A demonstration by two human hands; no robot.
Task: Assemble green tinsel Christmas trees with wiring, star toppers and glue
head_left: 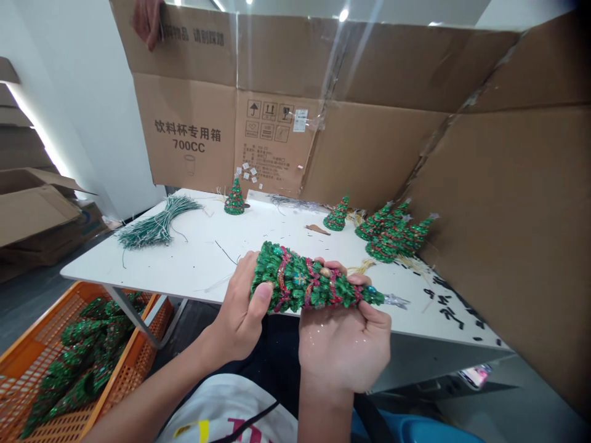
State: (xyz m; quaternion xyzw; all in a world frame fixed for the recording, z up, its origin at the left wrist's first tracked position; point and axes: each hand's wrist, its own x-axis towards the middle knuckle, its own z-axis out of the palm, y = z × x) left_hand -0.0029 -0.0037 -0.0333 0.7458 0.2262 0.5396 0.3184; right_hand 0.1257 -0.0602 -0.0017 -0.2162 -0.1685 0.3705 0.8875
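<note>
Left hand (237, 314), right hand (344, 351), holding one green tinsel tree (300, 280)

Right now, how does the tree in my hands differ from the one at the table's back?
The held tree lies sideways in your left hand and right hand; the back tree stands upright on the table. The held tree has a silver star tip; none shows clearly on the back tree. Both are glittery green cones.

On the table (194, 271), the bundle of wires (159, 224) lies at left and the small glitter trees (338, 215) stand at right. A plastic crate (76, 307) sits left of the table, and cardboard sheets (498, 215) stand behind and right.
</note>
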